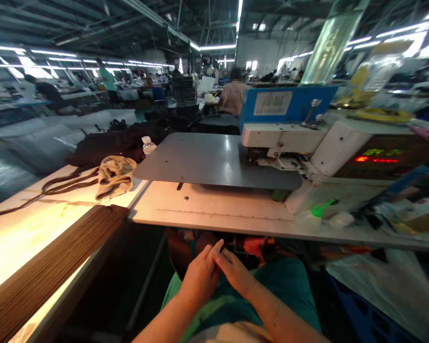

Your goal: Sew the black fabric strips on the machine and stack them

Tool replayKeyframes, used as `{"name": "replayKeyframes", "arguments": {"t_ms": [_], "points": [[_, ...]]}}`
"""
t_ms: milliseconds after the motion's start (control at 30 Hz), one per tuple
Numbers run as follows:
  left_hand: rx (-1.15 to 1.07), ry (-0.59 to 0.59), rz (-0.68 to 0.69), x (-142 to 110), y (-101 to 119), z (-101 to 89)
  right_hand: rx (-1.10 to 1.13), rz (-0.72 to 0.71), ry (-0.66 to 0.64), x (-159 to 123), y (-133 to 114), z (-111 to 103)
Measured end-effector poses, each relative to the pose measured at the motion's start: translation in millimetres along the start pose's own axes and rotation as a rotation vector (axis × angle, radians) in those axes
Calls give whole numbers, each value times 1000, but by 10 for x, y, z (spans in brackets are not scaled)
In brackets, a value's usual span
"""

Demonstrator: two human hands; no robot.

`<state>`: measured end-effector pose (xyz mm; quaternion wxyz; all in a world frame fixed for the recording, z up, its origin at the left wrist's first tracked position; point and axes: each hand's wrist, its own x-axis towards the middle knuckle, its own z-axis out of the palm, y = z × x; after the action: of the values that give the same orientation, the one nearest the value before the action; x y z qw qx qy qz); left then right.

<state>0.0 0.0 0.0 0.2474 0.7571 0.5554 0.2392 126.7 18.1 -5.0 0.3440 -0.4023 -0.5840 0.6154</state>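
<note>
Above my lap, just in front of the sewing table's (pixel 214 224) edge, my left hand (pixel 202 269) and my right hand (pixel 234 271) meet. Their fingers are closed and folded against each other, partly hiding one another. I make out no tool or cloth in them. Beyond the table edge is a smooth grey metal plate (pixel 200 157), raised over the pale tabletop. At its right end stands a white and blue sewing machine (pixel 282 136), with a lit red and green display (pixel 377 159).
A stack of brown strips (pixel 64 262) lies at left. Behind it are a crumpled beige cloth (pixel 116 176), dark straps (pixel 69 183) and a plastic bottle (pixel 148 145). A green-tipped bottle (pixel 316 212) stands at right. A person (pixel 232 93) sits farther back.
</note>
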Motion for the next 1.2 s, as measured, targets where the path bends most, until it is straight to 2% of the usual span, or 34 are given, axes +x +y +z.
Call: {"name": "replayKeyframes", "arguments": {"t_ms": [133, 200, 267, 400, 567, 633, 700, 833, 933, 1033, 1200], "points": [[-189, -68, 107, 197, 229, 191, 163, 64, 313, 3, 18, -299], [-258, -75, 129, 235, 282, 220, 152, 18, 409, 20, 15, -443], [-307, -80, 127, 240, 325, 207, 79, -61, 453, 23, -1, -540], [-272, -55, 136, 244, 402, 11, -30, -219, 398, -30, -91, -650], [-88, 180, 148, 470, 439, -377, -29, -220, 325, -172, -154, -760], [-38, 214, 135, 637, 458, -483, -56, -234, 290, -237, -148, -804], [-26, 144, 127, 811, 513, -554, -86, -267, 255, -298, -141, -853], [-125, -162, 91, 1068, 740, -650, -143, -311, 218, -384, -146, -974], [-169, -306, 86, 1158, 907, -699, -188, -333, 213, -418, -176, -1066], [-136, -335, 153, 1207, 965, -721, -234, -350, 207, -445, -216, -1132], [64, -288, 323, 1244, 918, -737, -332, -326, 207, -456, -254, -1137]]}}
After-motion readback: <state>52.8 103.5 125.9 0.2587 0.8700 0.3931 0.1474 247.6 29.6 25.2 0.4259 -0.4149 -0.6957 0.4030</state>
